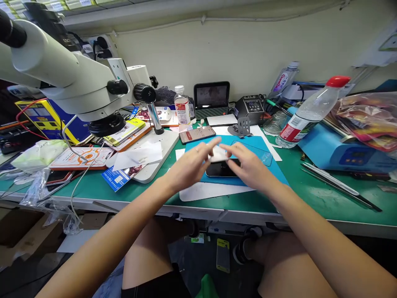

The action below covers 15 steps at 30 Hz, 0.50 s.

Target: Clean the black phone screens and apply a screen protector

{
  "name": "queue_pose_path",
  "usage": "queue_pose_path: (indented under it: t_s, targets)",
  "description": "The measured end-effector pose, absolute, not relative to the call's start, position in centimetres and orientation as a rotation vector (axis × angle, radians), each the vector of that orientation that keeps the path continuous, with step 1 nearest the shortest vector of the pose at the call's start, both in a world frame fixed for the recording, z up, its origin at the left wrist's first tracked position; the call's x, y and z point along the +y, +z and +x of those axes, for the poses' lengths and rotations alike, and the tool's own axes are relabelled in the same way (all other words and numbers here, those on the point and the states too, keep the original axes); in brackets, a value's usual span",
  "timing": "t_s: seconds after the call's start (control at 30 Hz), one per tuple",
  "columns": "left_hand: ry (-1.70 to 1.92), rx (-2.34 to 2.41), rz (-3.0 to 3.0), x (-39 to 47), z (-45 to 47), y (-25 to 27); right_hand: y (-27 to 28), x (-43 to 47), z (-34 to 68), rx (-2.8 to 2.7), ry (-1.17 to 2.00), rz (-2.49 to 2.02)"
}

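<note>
Over the blue mat (pixel 276 176), my left hand (pixel 190 165) and my right hand (pixel 250 166) face each other with a small white piece (pixel 217 154) between them. It looks like a folded wipe or packet; blur hides which. The fingers of both hands pinch its opposite sides. Just beneath lies a phone (pixel 221 170) with a dark screen, partly covered by my right fingers. A clear sheet with a dark outline, like a screen protector (pixel 259 152), rests on the mat beyond my right hand. Another phone (pixel 197 134) lies behind my left hand with its screen lit.
A microscope (pixel 68 78) overhangs the left side. Upright bottles (pixel 182 105) and a tilted red-capped bottle (pixel 305 118) stand behind. Tweezers (pixel 338 184) lie right, by a blue machine (pixel 344 147). A small screen (pixel 211 95) and a metal stand (pixel 242 127) are at the back.
</note>
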<state>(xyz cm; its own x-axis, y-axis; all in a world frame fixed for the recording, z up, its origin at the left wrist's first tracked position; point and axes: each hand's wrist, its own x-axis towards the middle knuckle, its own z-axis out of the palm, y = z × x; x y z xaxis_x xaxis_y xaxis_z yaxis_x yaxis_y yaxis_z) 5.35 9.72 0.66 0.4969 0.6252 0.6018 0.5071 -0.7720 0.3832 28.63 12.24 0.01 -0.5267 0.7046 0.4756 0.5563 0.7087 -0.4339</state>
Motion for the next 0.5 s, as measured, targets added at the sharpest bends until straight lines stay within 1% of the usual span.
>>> queue_pose_path:
  t_s: [0.07,0.13,0.23,0.4,0.5]
  targets:
    - [0.889,0.994,2.69,8.0,4.4,-0.8,-1.5,10.8,29.4,-2.376,0.243,-0.94]
    - [0.888,1.129,2.657,6.6,3.7,-1.6,-2.2,9.2,30.0,-2.381,0.154,-0.961]
    - [0.857,1.322,2.598,5.8,3.6,-1.4,-1.9,7.8,29.7,-2.326,0.079,-0.999]
    - [0.335,1.244,2.783,6.5,6.5,-1.4,-1.3,7.9,28.4,-2.486,0.038,-0.959]
    - [0.239,1.293,2.712,6.9,8.4,-2.2,-2.1,8.0,29.2,-2.42,0.061,-1.034]
